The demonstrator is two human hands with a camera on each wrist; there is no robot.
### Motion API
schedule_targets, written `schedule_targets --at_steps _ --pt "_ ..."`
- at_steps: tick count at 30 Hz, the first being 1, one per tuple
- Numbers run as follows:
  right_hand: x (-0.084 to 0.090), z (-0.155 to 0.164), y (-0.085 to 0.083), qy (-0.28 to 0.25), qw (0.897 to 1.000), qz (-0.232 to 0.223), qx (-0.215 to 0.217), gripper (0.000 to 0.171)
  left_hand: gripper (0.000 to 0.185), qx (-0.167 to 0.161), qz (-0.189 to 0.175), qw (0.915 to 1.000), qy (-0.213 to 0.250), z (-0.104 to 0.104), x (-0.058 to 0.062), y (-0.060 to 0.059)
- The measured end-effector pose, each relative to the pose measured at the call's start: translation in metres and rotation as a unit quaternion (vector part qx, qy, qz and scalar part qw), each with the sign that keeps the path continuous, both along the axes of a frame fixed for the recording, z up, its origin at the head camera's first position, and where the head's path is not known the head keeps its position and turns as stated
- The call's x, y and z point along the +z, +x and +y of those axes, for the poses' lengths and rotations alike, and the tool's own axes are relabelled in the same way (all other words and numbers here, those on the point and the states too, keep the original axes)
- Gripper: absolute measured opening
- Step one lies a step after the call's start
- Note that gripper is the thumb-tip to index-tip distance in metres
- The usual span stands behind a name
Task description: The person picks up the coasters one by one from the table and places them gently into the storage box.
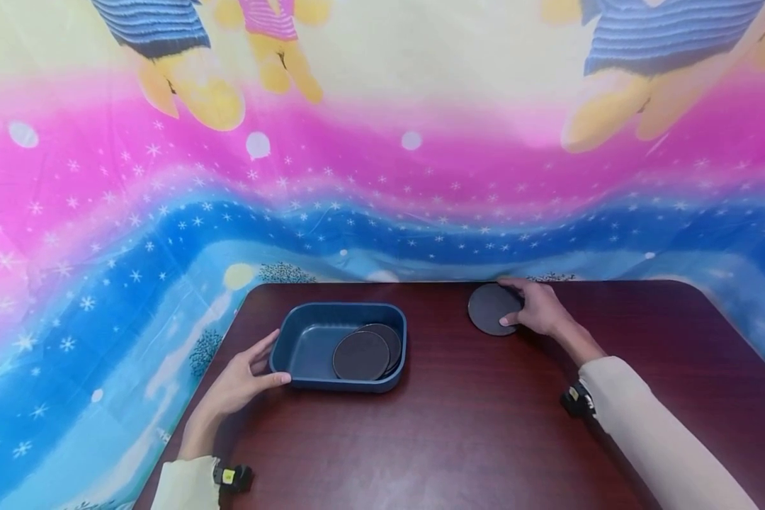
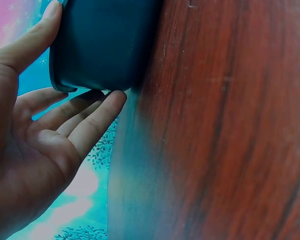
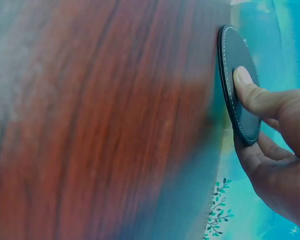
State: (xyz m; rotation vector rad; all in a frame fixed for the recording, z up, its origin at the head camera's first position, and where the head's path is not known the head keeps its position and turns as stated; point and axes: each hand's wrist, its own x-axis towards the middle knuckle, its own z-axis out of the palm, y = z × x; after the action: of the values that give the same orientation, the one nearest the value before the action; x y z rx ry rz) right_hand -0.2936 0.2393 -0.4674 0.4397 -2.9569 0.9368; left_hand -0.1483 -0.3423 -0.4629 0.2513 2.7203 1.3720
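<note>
Now left hand (image 1: 239, 382) fingers (image 2: 92, 122) straight, touching tray (image 1: 306, 333) at 9 o'clock; right hand (image 1: 538, 308) pinches coaster (image 1: 487, 308) on bench (image 1: 459, 432).

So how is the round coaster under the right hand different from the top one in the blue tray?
The coaster under the right hand lies on the bare table near its far edge; the top coaster in the tray sits inside the blue tray, overlapping another coaster. The first is touched by the right hand; the second is untouched. Both are dark, round and flat.
</note>
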Motion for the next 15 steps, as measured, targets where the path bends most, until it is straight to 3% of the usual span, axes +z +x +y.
schedule_targets --at_steps 6,15 --pt "0.005 0.005 0.009 -0.008 1.0 0.007 -0.012 0.075 0.095 0.002 -0.006 1.0 -0.006 0.0 0.0 0.001" --pt "0.011 0.013 0.027 -0.061 0.997 -0.016 -0.034 0.065 0.094 0.003 -0.006 0.9999 -0.014 0.0 0.0 -0.001"
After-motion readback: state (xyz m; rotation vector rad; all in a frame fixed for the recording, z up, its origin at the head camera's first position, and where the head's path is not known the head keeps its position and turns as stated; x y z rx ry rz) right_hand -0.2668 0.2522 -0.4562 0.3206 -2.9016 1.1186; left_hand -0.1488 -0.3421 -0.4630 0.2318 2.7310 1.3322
